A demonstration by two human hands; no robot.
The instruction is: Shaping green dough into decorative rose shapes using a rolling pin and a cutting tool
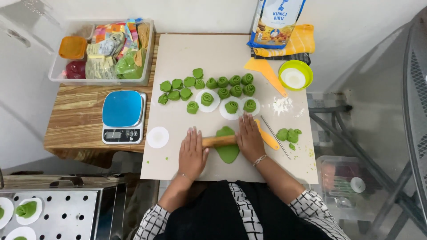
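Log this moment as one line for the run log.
left hand: flat on rolling pin | right hand: flat on pin | under pin: green dough | surface: board

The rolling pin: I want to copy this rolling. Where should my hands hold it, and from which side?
Take the wooden rolling pin at its two ends, palms coming down from above. It lies crosswise over the green dough strip, so the middle must stay free. Here the left hand and right hand press flat on each end.

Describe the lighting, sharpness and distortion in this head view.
Head view: soft, even light with faint shadows under the left hand and right hand on the rolling pin; green dough looks sharp; wide-angle bending curves the chair frame at the right edge.
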